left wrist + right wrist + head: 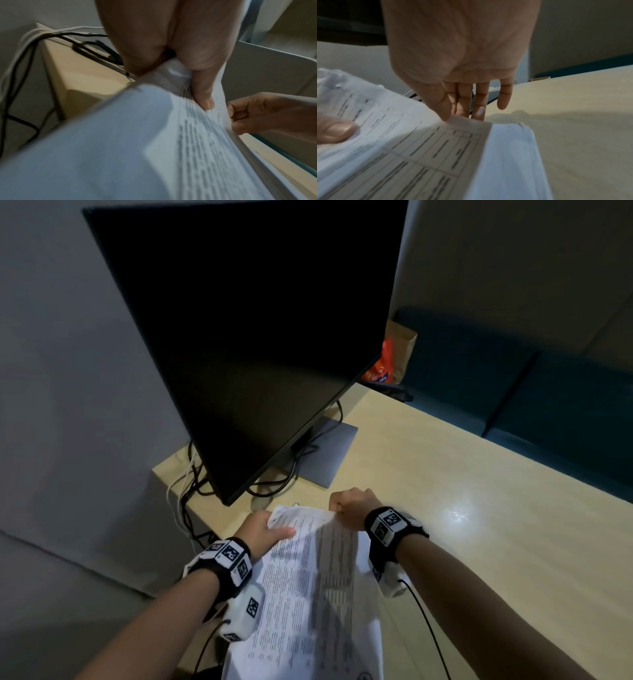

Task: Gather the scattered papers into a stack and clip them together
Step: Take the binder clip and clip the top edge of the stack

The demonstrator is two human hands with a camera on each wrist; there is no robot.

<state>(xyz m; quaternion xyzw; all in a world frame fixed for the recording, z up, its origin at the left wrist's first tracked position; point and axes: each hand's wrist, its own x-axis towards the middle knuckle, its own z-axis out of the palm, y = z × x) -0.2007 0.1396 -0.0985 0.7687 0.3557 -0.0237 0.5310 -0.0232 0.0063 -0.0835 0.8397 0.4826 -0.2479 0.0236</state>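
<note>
— Both hands hold one bundle, as I read it. From the head view, low in the middle of the frame, the left hand (262, 530) has its thumb laid over the top left corner of the paper stack (308, 587), and the right hand (352, 506) is curled at the top right corner.

— Where do the papers sit?

— Gathered into one pile, angled up toward the person over the near edge of the desk (479, 474), below the dark monitor (246, 337). I see no clip on them, so my guess is they are being squared first.

— And the left wrist view?

— At centre the left hand (171, 47) pinches the edge, thumb on the printed face and sheets fanning below it. The right hand (257, 115) shows at the right edge, fingers bent against the far side, probably to steady the corner. Cables (51, 40) trail off the desk at upper left.

— The right wrist view?

— The right hand (462, 60) hangs from the top, thumb down on the stack's upper edge and fingers reaching behind it: a clamp on the paper stack (419, 155). The left thumb (335, 129) presses at the left edge.
</note>
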